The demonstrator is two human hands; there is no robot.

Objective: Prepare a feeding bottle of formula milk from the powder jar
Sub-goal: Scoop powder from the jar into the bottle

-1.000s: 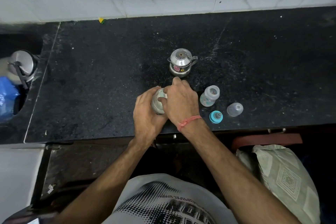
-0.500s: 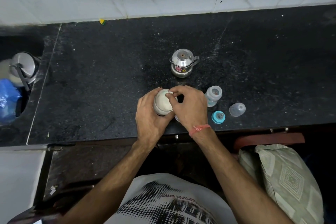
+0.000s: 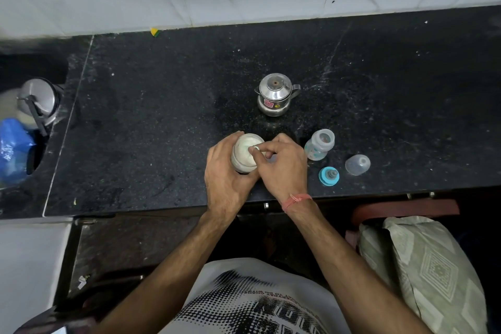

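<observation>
Head view: powder jar [image 3: 245, 153] between left hand [image 3: 226, 175] and right hand [image 3: 282, 168].

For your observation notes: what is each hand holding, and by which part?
The left hand grips the powder jar round its side. The right hand pinches something small and white at the jar's open mouth; what it is cannot be told.

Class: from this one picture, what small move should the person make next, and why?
Probably lift the pinched scoop clear of the powder jar and carry it toward the feeding bottle. The left hand steadies the open jar, the right hand's fingertips are at its mouth, and the bottle stands uncapped beside it.
</observation>
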